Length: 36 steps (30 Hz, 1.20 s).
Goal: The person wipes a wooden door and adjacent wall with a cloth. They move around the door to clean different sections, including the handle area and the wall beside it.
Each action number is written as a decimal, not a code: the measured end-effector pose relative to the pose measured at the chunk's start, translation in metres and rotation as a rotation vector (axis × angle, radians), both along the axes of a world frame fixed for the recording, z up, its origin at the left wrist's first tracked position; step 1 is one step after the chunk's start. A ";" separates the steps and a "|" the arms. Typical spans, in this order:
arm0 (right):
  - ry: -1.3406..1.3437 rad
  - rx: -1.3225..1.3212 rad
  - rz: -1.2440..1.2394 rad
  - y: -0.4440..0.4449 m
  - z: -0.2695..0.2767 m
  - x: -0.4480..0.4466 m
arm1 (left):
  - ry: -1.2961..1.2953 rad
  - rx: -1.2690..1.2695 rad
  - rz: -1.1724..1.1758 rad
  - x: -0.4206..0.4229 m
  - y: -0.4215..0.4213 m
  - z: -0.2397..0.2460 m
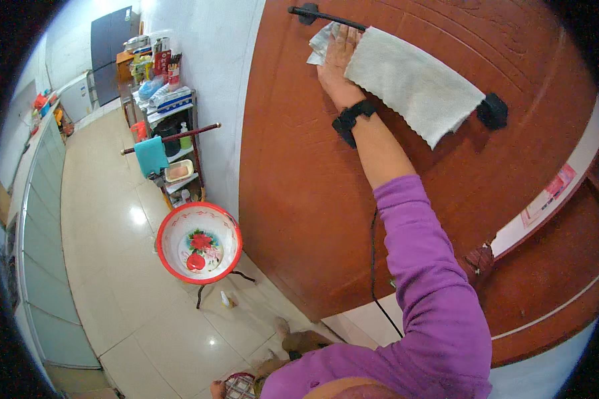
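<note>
My right hand [340, 62], in a purple sleeve with a black band at the wrist, presses a pale grey cloth [321, 46] flat against a reddish-brown wooden door panel [299, 174]. The hand is just under the left end of a black towel bar [329, 18]. A larger light grey towel [412, 80] with a scalloped edge hangs over the bar beside my fingers. A black mount [492, 110] holds the bar's right end. My left hand is out of view.
A red-rimmed, flower-patterned basin [199, 243] stands on a dark-legged stand to the left. Behind it, a turquoise cloth [151, 156] hangs on a rod near a loaded shelf [172, 107]. A small bottle [225, 299] is on the tiled floor [120, 279]. A black cord [374, 264] hangs by the door.
</note>
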State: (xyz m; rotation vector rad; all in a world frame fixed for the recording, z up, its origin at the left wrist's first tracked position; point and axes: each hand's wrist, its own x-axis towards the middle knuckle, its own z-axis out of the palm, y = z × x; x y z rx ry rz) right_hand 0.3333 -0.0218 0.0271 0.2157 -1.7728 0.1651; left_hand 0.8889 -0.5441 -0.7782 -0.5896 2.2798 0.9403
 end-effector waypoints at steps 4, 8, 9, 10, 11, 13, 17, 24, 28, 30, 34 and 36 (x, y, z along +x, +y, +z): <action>0.049 0.458 -0.794 -0.014 0.013 -0.044 | -0.067 -0.016 0.039 0.003 0.016 0.025; 0.063 0.484 -0.751 -0.017 0.010 -0.066 | -0.103 -0.029 0.063 0.021 0.025 0.037; 0.128 0.499 -0.734 -0.013 0.008 -0.069 | -0.110 -0.034 0.060 0.027 0.026 0.036; 0.095 0.200 -0.130 -0.011 0.005 -0.071 | -0.114 -0.045 0.057 0.034 0.027 0.034; 0.069 0.272 -0.192 -0.006 -0.002 -0.068 | -0.122 -0.046 0.045 0.039 0.028 0.031; 0.020 0.419 -0.312 0.005 -0.015 -0.056 | -0.125 -0.064 0.044 0.046 0.029 0.022; -0.108 0.796 -0.551 0.025 -0.068 0.008 | -0.124 -0.003 0.033 0.031 0.029 0.003; -0.591 0.954 -0.360 0.051 -0.222 0.159 | 0.025 0.035 -0.193 -0.036 0.010 -0.005; -0.863 1.094 -0.262 0.073 -0.261 0.219 | 0.103 0.154 0.132 -0.043 -0.004 -0.007; -0.764 0.938 -0.130 0.079 -0.247 0.226 | 0.045 0.093 0.128 -0.042 -0.012 -0.012; -0.599 0.874 -0.245 0.076 -0.171 0.215 | -0.012 0.050 -0.104 -0.026 -0.027 -0.022; -0.491 0.866 -0.352 0.071 -0.130 0.206 | 0.092 0.027 -0.260 -0.015 -0.027 -0.027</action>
